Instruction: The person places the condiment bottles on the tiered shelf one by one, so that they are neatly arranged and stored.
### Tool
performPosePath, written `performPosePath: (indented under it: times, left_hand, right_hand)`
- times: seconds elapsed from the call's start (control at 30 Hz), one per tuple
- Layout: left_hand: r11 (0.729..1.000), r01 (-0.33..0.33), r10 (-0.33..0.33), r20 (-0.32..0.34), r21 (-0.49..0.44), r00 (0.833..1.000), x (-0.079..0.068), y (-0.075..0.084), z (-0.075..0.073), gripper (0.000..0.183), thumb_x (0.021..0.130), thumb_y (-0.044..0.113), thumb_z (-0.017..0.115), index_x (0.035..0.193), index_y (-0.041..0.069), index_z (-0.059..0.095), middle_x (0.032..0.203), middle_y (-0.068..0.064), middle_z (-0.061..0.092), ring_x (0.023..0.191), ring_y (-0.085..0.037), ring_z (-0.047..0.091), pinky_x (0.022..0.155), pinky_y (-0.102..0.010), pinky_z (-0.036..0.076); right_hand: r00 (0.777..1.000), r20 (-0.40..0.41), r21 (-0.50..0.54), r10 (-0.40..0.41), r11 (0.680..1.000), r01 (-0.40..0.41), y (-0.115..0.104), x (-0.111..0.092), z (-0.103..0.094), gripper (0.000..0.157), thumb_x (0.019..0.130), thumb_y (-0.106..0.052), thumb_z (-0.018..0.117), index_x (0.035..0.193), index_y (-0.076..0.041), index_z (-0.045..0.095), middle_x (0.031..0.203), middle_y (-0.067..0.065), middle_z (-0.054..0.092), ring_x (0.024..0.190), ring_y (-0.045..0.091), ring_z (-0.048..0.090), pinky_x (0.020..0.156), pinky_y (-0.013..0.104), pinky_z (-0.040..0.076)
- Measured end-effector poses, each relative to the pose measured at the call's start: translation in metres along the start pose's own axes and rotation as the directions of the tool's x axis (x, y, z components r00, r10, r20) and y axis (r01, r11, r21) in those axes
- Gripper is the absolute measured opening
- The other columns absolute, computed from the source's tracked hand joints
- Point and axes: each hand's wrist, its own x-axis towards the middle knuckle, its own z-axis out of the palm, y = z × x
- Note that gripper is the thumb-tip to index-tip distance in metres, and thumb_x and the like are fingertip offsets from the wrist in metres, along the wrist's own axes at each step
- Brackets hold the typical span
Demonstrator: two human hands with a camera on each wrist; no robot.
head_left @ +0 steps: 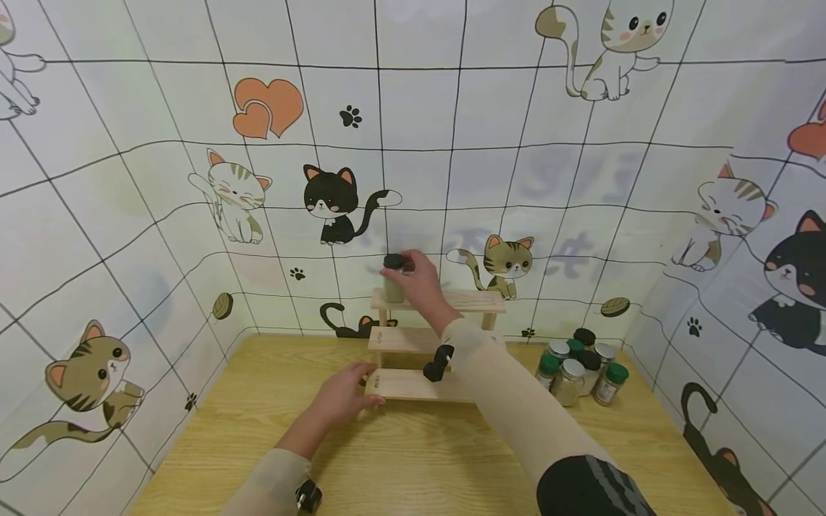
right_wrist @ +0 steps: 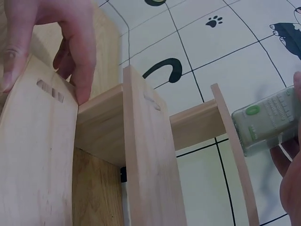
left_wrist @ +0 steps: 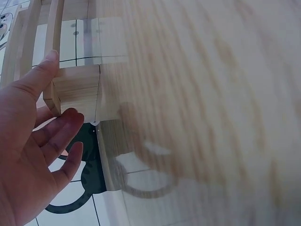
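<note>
A three-tier wooden spice rack [head_left: 413, 340] stands on the table against the wall. On the left end of its top tier is a glass spice jar [right_wrist: 265, 120] with a black lid [head_left: 394, 261]; its label has green print. My right hand [head_left: 421, 285] pinches this jar between thumb and fingers, and its base meets the top board in the right wrist view. Lower down, my left hand [head_left: 345, 395] grips the left end of the bottom tier, with the thumb at the front edge and fingers round the end. The lower two tiers carry no jars where visible.
Several spice jars [head_left: 571, 380] with green, black and silver lids stand grouped on the table [head_left: 413, 459] right of the rack. A cat-print wall covering [head_left: 419, 179] rises behind and on both sides.
</note>
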Motion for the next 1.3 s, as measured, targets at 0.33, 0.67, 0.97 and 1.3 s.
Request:
performPosePath:
  times: [0.33,0.67,0.97,1.3]
  left_hand:
    - [1.000,-0.004,0.004,-0.011,-0.019,1.000,0.002,-0.003,0.003,0.075,0.091,0.045,0.093,0.152,0.010,0.065,0.150,-0.015,0.063,0.123,-0.033,0.071,0.102,-0.058,0.057]
    - [1.000,-0.021,0.021,-0.023,-0.015,1.000,0.003,-0.002,0.005,0.077,0.090,0.046,0.094,0.150,0.007,0.065,0.144,-0.015,0.066,0.120,-0.034,0.071,0.101,-0.059,0.057]
    - [1.000,-0.009,0.008,-0.027,-0.030,1.000,0.001,-0.006,0.000,0.076,0.091,0.044,0.093,0.151,0.008,0.064,0.147,-0.014,0.065,0.122,-0.033,0.071,0.100,-0.059,0.058]
    - [0.999,-0.013,0.013,-0.006,-0.032,1.000,0.001,-0.003,-0.002,0.076,0.091,0.045,0.093,0.151,0.006,0.064,0.144,-0.014,0.066,0.120,-0.033,0.071,0.098,-0.059,0.059]
  right_hand:
    - [1.000,-0.006,0.035,0.006,0.999,-0.006,0.010,-0.013,-0.009,0.059,0.097,-0.041,0.089,0.143,-0.015,0.064,0.128,0.003,0.068,0.121,0.020,0.065,0.106,0.040,0.057]
    - [0.999,0.052,0.008,0.015,1.000,-0.015,0.014,-0.055,-0.062,0.066,0.101,-0.036,0.086,0.149,-0.002,0.059,0.145,0.022,0.062,0.129,0.033,0.061,0.111,0.051,0.051]
    - [0.995,0.093,-0.115,0.031,0.993,-0.020,0.021,-0.090,-0.126,0.049,0.101,-0.039,0.084,0.138,-0.014,0.064,0.139,0.014,0.064,0.123,0.034,0.066,0.103,0.054,0.056]
    - [1.000,-0.024,-0.208,-0.012,0.978,0.007,0.040,-0.144,-0.206,0.042,0.108,-0.034,0.077,0.138,-0.007,0.065,0.137,0.018,0.065,0.124,0.032,0.063,0.102,0.040,0.054]
